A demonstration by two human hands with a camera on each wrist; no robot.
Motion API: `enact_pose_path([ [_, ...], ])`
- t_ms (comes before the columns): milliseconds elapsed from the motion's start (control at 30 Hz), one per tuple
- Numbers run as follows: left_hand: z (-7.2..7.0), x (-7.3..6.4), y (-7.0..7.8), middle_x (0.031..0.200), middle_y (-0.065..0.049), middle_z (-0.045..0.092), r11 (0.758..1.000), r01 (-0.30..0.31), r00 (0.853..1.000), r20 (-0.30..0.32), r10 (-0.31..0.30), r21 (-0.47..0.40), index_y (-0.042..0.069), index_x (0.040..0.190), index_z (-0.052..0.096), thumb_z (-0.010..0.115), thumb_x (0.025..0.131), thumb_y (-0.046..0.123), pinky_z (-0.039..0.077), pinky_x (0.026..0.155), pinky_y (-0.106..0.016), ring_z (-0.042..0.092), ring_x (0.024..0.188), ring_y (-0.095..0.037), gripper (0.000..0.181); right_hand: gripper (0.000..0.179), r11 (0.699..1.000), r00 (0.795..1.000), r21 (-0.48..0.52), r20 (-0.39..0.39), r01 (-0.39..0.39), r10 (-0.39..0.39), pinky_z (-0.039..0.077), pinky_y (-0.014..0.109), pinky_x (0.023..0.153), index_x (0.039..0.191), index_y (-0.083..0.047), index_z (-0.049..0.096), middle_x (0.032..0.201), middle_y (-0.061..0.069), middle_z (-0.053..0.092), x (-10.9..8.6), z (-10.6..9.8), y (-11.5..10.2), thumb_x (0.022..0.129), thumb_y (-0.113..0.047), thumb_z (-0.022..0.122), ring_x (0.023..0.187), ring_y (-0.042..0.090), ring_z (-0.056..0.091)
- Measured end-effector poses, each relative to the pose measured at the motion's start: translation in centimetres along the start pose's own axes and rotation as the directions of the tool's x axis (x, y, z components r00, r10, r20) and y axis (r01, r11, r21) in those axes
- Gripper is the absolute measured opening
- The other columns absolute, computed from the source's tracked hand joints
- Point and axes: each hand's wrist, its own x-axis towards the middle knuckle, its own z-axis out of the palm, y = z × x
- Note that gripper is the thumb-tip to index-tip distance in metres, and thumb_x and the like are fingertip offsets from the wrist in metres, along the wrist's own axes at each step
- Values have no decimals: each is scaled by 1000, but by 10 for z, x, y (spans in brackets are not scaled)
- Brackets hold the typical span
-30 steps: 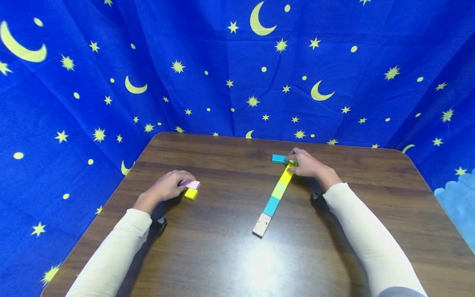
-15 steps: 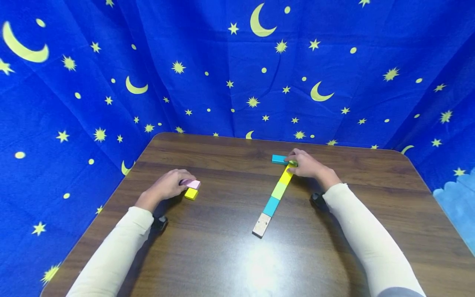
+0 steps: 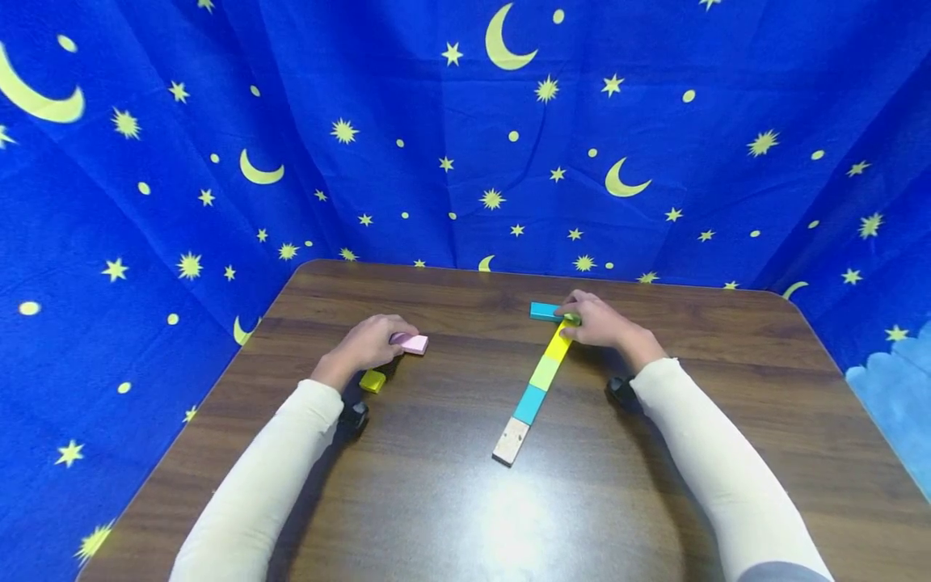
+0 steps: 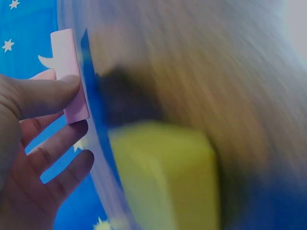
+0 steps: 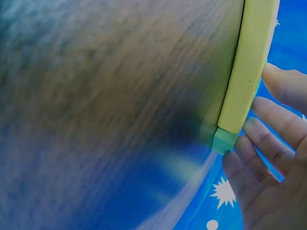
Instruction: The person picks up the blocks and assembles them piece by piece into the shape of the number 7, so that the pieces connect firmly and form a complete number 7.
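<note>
My left hand (image 3: 371,343) pinches a pink block (image 3: 413,343), thumb on one face and fingers behind it in the left wrist view. Close by its wrist is a yellow block (image 3: 372,381), large and blurred in the left wrist view. At the far end of a slanting row, my right hand (image 3: 600,320) touches the blocks with fairly straight fingers. It partly covers a light green block (image 3: 571,318) between a turquoise block (image 3: 545,311) and a long yellow block (image 3: 558,343). In the right wrist view, fingertips lie along the yellow block (image 5: 244,72) and a green end (image 5: 224,140).
Nearer in the row come another light green block (image 3: 544,373), a second turquoise block (image 3: 529,404) and a pale speckled block (image 3: 511,441). All lie on a brown wooden table (image 3: 429,485). A blue star-and-moon curtain (image 3: 436,121) hangs behind it.
My left hand has carried the pink block right and away from me, off its place beside the small yellow block. My right hand and the row stay as they were.
</note>
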Motion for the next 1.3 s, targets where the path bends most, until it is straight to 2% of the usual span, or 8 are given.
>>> enact_pose_path([
  [167, 9, 24, 16, 124, -11, 70, 1000, 15, 1000, 15, -15, -23, 13, 120, 72, 67, 87, 9, 49, 103, -48, 64, 118, -31, 33, 46, 1000, 1000, 2, 8, -3, 3, 41, 59, 109, 134, -2, 61, 133, 21, 52, 2, 3, -1, 91, -19, 67, 126, 40, 47],
  [300, 15, 36, 24, 124, -9, 70, 998, 45, 999, 13, -44, -44, 14, 121, 72, 67, 88, 10, 49, 103, -46, 64, 118, -29, 34, 47, 1000, 1000, -1, 5, -8, 8, 40, 58, 109, 133, -2, 61, 133, 22, 52, 2, 3, -1, 90, -19, 68, 126, 40, 47],
  [667, 24, 51, 37, 119, -8, 71, 992, 73, 997, 3, -73, -107, 15, 122, 71, 65, 88, 10, 50, 99, -43, 65, 111, -27, 35, 45, 1000, 1000, 11, 13, -1, 1, 41, 58, 108, 132, 0, 62, 132, 22, 52, 1, 4, -4, 90, -16, 67, 124, 40, 48],
  [833, 29, 56, 38, 120, -8, 72, 989, 67, 996, -53, -75, -128, 13, 123, 70, 66, 88, 11, 50, 101, -44, 65, 113, -28, 35, 45, 1000, 1000, 3, 0, 13, -13, 41, 58, 108, 131, 1, 62, 130, 24, 53, 2, 3, -2, 89, -15, 68, 123, 41, 49],
  [1000, 39, 62, 41, 120, -7, 72, 978, 91, 989, -101, -111, -187, 14, 123, 71, 68, 87, 9, 50, 100, -43, 65, 112, -28, 36, 45, 1000, 1000, -7, -4, 23, -23, 41, 58, 108, 131, 1, 62, 130, 24, 53, 3, 2, -1, 89, -16, 68, 123, 42, 49],
  [1067, 43, 66, 44, 120, -8, 72, 967, 97, 985, -117, -128, -237, 14, 122, 72, 69, 86, 9, 50, 99, -42, 65, 112, -28, 36, 45, 1000, 1000, 1, 1, 16, -16, 41, 59, 108, 132, 1, 62, 131, 24, 52, 2, 2, -1, 90, -16, 68, 124, 42, 48],
  [1200, 49, 74, 54, 117, -9, 73, 952, 65, 976, -179, -123, -299, 12, 118, 73, 69, 85, 8, 51, 97, -39, 66, 110, -28, 34, 45, 1000, 1000, 7, 3, 7, -7, 41, 59, 108, 132, 1, 61, 132, 24, 51, 1, 0, 0, 90, -15, 67, 124, 42, 47],
  [1300, 53, 80, 60, 122, -8, 71, 947, 92, 970, -186, -155, -309, 14, 120, 73, 70, 85, 11, 49, 102, -38, 64, 116, -28, 35, 45, 1000, 1000, -2, -4, 15, -15, 42, 58, 106, 132, 2, 61, 130, 24, 52, 1, -1, 0, 91, -14, 67, 122, 41, 48],
])
